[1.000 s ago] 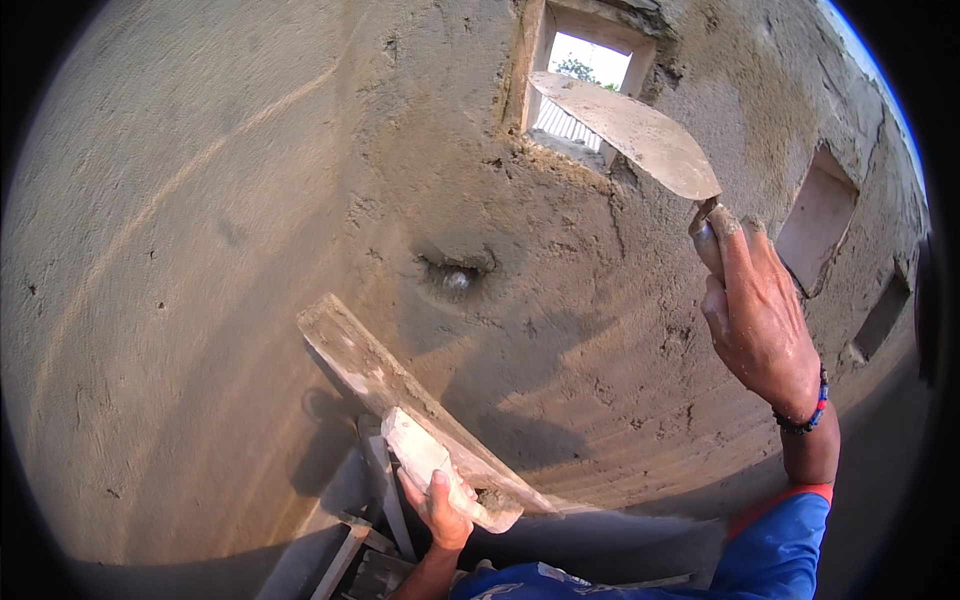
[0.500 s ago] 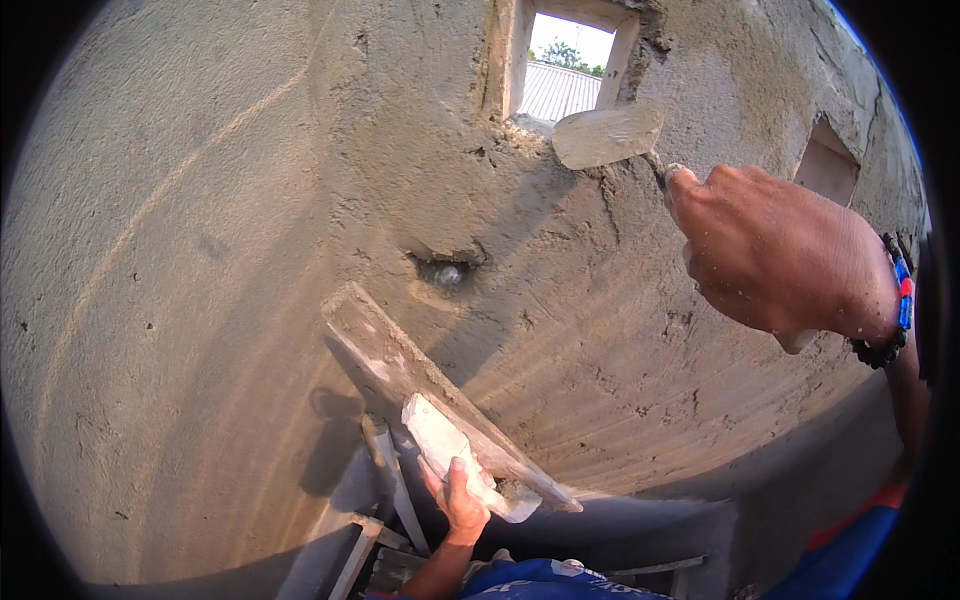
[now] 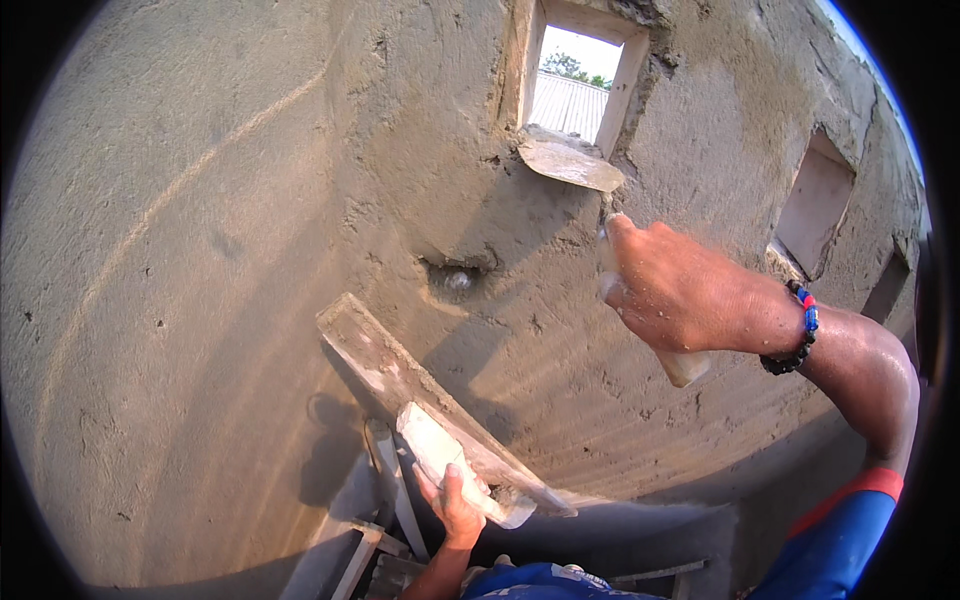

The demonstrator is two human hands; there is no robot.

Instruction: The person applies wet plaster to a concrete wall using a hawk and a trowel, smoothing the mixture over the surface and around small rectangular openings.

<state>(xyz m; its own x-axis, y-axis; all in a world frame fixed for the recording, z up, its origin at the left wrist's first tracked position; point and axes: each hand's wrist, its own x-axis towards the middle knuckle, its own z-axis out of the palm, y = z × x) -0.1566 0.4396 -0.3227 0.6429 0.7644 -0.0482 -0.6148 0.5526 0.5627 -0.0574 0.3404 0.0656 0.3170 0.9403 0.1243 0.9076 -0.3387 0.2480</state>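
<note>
My right hand is closed round the handle of a trowel. The trowel's blade lies at the sill under the small window opening in the rough plastered wall. Below and to the left, my left hand grips the pale handle block of a long wooden plastering float. The float slants from upper left to lower right close to the wall, its face turned away from me. A hole with something shiny inside sits in the wall between the two tools.
Two more recesses, one a square opening, show in the wall at the right. Wooden boards lean at the lower left beside my left forearm. A ledge runs along the wall's foot.
My right hand has moved left and down, bringing the trowel blade from beside the window's lower right corner to its sill. The left hand keeps the float in nearly the same place.
</note>
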